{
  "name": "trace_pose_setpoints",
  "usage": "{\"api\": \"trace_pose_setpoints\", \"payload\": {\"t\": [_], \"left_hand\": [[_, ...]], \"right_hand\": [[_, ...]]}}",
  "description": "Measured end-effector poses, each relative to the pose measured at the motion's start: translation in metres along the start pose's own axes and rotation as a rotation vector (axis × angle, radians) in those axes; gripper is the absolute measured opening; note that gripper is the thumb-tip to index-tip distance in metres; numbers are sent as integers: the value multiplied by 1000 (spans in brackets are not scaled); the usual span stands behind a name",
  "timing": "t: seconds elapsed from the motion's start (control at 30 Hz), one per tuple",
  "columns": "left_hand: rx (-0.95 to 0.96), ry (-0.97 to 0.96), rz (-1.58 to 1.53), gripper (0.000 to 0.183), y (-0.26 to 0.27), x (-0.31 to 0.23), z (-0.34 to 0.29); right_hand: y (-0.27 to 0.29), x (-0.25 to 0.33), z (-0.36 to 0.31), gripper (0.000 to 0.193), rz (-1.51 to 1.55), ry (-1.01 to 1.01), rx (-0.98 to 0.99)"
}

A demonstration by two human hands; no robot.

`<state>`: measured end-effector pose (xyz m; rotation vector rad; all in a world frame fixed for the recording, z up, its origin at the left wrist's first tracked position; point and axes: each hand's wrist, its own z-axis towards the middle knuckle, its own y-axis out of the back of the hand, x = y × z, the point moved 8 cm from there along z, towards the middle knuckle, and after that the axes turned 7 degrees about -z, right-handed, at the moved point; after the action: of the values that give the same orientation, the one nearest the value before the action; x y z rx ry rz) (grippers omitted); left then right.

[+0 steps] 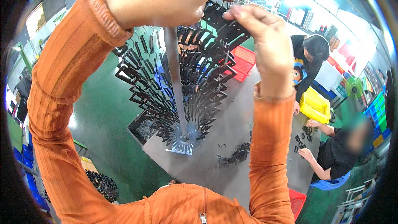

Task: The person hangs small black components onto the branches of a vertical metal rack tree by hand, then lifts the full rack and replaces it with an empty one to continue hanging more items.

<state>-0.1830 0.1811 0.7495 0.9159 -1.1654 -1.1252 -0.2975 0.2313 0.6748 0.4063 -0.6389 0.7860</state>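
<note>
In front of me stands a rack with a metal pole [174, 74], its many wire arms loaded with small black rectangular frames [137, 76]. Both my arms are raised to its upper part. My left hand [161, 0] passes across the pole at the top edge of the view, fingers curled in and partly cut off; what they hold is hidden. My right hand [267, 37] pinches at a cluster of black frames [228, 29] on the rack's upper right, thumb and forefinger together at its edge. The rack's splayed metal base [181, 146] rests on a grey table.
Loose black frames [238, 153] lie on the grey table [203, 170]. Two people [309, 58] work at its right side, one seated [344, 149] handling black pieces. A yellow crate [315, 104] and red baskets [242, 62] stand nearby. Another loaded rack [101, 184] is at lower left.
</note>
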Motion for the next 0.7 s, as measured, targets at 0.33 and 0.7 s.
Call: {"api": "trace_pose_setpoints", "payload": {"t": [0.33,0.7], "left_hand": [[-235,-232,-117,41,1,6,-29],[-195,-213,-185,40,13,-9,-36]], "right_hand": [[217,-87,-67,32,69,-261,-204],[279,-134,-131,38,-1487,-598,-212]]}}
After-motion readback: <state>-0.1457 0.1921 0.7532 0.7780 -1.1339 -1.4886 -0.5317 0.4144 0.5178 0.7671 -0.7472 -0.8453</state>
